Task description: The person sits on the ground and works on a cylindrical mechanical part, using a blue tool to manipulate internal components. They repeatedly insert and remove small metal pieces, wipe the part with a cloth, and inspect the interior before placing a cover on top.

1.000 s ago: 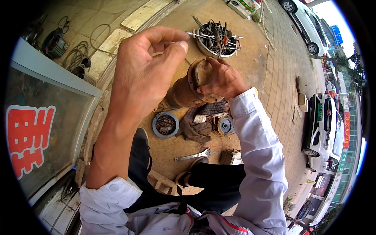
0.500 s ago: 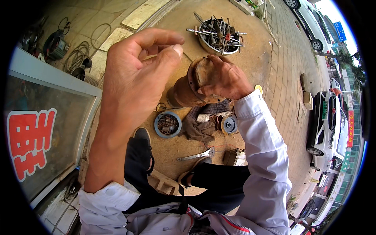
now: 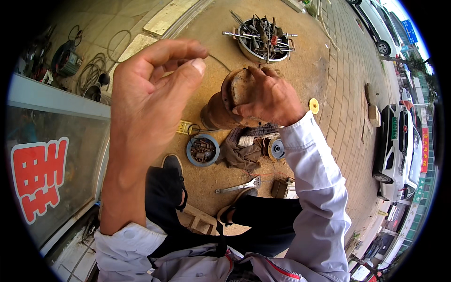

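One rusty flanged cylinder (image 3: 227, 108), 12 o'clock from centre; right hand (image 3: 270, 96) over its flange (image 3: 229, 89), cannot tell if gripping. Left hand (image 3: 150, 91), 10 o'clock, loosely curled, released. One tool basin (image 3: 253, 57), 1 o'clock; one parts bowl (image 3: 204, 163), 8 o'clock.

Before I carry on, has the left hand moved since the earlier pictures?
Yes. Judged against the metal tub on the ground, the left hand has shifted left in the view, widening the gap between them.

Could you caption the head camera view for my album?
Right hand on a rusty metal cylinder, left hand raised, tool-filled basin beyond.
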Available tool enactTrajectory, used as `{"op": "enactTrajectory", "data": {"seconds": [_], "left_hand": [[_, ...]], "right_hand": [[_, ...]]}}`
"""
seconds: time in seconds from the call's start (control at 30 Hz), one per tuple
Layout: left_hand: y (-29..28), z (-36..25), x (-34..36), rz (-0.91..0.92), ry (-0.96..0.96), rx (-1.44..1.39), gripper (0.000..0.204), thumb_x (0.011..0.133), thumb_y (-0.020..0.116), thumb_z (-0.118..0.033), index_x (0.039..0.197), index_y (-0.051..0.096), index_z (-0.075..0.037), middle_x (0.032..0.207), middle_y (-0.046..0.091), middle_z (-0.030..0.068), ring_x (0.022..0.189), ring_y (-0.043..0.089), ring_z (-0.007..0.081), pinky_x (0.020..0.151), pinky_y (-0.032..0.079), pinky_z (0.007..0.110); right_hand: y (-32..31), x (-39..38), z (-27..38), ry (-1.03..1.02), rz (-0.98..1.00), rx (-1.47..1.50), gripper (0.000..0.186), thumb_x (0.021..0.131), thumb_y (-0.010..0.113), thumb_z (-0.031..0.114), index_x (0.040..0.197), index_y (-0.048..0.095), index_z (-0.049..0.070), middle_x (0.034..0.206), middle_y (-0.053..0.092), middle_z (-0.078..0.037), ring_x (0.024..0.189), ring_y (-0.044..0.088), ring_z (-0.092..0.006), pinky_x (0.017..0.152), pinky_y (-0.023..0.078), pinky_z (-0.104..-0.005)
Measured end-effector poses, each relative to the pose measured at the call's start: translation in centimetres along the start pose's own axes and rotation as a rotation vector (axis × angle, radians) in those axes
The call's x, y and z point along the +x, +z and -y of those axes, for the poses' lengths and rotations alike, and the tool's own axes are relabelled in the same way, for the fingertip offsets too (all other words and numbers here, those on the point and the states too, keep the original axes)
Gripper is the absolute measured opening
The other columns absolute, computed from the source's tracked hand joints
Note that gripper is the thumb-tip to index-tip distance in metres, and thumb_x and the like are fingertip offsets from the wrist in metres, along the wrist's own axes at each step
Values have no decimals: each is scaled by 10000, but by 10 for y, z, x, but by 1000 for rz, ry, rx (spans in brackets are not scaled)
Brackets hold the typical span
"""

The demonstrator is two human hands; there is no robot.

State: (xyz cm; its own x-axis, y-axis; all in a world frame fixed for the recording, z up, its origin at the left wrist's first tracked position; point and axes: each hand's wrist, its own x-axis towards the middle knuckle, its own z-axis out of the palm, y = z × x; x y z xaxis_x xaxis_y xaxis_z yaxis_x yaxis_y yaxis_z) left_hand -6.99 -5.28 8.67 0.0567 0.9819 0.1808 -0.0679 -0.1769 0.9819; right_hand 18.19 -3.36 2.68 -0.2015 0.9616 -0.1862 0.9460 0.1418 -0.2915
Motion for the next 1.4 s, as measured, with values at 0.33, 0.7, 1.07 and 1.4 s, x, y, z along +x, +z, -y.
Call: {"op": "enactTrajectory", "data": {"seconds": [0.33, 0.7, 1.07, 1.4], "left_hand": [[-4, 3, 2, 68, -33, 64, 205, 957, 678, -72, 1129, 717, 32, 1244, 689, 145, 1151, 630, 182, 1024, 487, 323], [0, 10, 6, 85, -43, 28, 200, 951, 691, -73, 1122, 720, 27, 1266, 673, 162, 1145, 631, 181, 1023, 490, 318], [-1, 12, 6, 79, -7, 44, 191, 955, 681, -76, 1113, 723, 23, 1272, 669, 161, 1137, 631, 175, 1018, 493, 319], [-1, 12, 5, 85, -14, 37, 196, 949, 681, -80, 1109, 723, 26, 1264, 671, 162, 1133, 632, 177, 1016, 491, 322]], "right_hand": [[-5, -2, 2, 9, -19, -19, 1041, 602, 910, 424, 1457, 499, -7, 1275, 606, -288, 1038, 693, -441, 912, 576, -481], [-3, -1, -5, -67, 27, -49, 1080, 605, 943, 424, 1483, 470, 9, 1259, 608, -252, 1057, 686, -426, 929, 573, -468], [-29, -20, -49, -229, 105, 122, 1281, 554, 997, 294, 1582, 291, -2, 1509, 472, -250, 1391, 496, -378, 1158, 449, -402], [-31, -20, -67, -158, 161, 193, 1241, 560, 994, 274, 1566, 326, -10, 1514, 472, -247, 1402, 481, -382, 1172, 437, -404]]}}
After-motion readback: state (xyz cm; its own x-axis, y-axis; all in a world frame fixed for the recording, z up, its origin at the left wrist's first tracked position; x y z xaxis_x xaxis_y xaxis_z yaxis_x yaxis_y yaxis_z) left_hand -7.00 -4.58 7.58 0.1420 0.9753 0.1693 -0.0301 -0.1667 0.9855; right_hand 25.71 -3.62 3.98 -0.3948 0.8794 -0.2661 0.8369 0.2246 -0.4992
